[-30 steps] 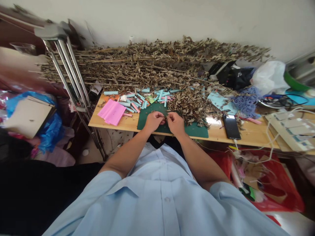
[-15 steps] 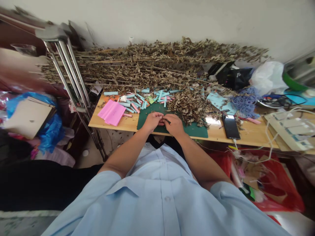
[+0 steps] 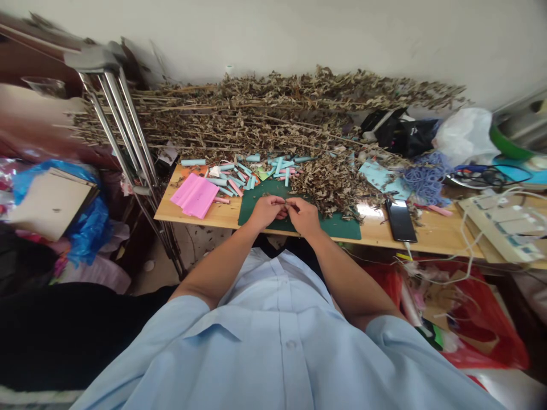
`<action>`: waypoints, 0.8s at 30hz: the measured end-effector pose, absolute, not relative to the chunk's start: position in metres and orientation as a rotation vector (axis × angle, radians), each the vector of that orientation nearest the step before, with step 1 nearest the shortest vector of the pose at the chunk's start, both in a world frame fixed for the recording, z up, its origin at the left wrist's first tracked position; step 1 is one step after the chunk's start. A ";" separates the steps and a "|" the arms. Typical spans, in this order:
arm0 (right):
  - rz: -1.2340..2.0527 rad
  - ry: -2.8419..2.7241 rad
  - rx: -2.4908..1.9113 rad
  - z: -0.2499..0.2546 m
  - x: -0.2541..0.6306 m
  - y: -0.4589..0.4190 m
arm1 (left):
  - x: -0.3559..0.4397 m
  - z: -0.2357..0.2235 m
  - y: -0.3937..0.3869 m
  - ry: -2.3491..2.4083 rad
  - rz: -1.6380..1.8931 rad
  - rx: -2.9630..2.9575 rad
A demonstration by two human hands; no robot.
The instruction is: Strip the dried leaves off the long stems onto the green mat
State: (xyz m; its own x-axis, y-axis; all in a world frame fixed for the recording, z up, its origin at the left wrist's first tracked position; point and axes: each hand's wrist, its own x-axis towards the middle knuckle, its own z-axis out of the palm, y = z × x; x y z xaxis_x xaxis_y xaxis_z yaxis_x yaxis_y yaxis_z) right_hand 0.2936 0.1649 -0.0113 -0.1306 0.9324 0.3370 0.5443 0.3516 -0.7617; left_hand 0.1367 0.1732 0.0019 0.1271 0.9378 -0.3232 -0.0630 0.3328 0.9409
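Over the near edge of a green mat (image 3: 346, 228), my left hand (image 3: 267, 212) and my right hand (image 3: 303, 216) meet fingertip to fingertip. Both are closed in a pinch, and what sits between the fingers is too small and too hidden to name. A heap of dry brown leaves (image 3: 331, 188) lies on the mat just beyond my right hand. Small rolled paper tubes (image 3: 241, 176), mostly light blue with some pink, are scattered past my left hand. Pink paper sheets (image 3: 194, 195) rest further left on the wooden table (image 3: 226, 213).
Long bundles of dried leafy stalks (image 3: 213, 122) run along the wall. Right of the mat are a black phone (image 3: 400, 221) on a cable, blue paper (image 3: 384, 179), tangled blue string (image 3: 427, 176) and a power strip (image 3: 499, 222). Metal crutches (image 3: 123, 119) stand at the left.
The dark bit that showed at my right hand's fingers is out of sight. My right hand's fingers have shifted slightly and point more towards my left fingertips. The things on the table stay put.
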 end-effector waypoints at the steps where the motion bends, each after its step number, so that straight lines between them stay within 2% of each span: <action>1: 0.613 -1.785 -1.302 -0.011 0.294 0.165 | 0.136 0.002 0.173 1.203 0.905 0.976; 10: 0.616 -1.740 -1.379 -0.011 0.294 0.167 | 0.137 0.004 0.172 1.324 0.862 1.215; 17: 0.726 -1.544 -1.435 -0.017 0.295 0.171 | 0.133 -0.001 0.172 1.274 0.876 1.048; 24: 0.780 -1.532 -1.310 -0.017 0.289 0.168 | 0.134 -0.005 0.174 1.260 0.841 0.999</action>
State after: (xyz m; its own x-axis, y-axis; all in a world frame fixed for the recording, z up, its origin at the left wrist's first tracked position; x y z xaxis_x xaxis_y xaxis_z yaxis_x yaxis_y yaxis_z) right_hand 0.2892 0.1677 -0.0169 0.0150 0.9685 0.2484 0.3690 0.2255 -0.9017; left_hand 0.1336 0.1736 -0.0046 0.1347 0.9243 -0.3571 0.0251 0.3571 0.9337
